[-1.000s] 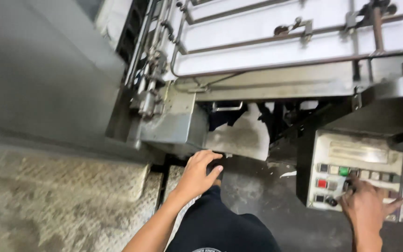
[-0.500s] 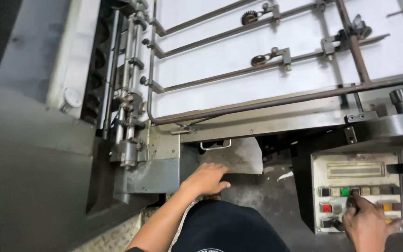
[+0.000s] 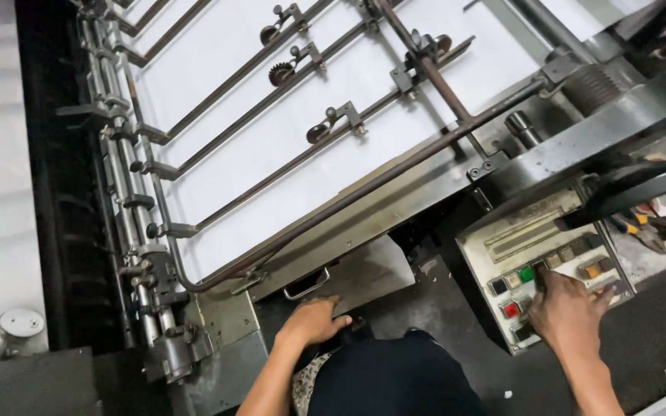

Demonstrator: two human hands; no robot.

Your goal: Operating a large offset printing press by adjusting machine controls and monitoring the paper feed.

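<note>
Right hand [image 3: 568,312] lower right, fingers curled, fingertip on the control panel [image 3: 545,266] buttons near the green button [image 3: 526,273] — operating step. Left hand [image 3: 314,320] bottom centre, fingers bent, resting on the metal plate [image 3: 368,273] under the sheet feed table [image 3: 287,123] — steady press needed.

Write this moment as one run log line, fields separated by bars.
right hand: fingers on control panel buttons | left hand: resting on metal plate below feed table | white sheets on table
</note>
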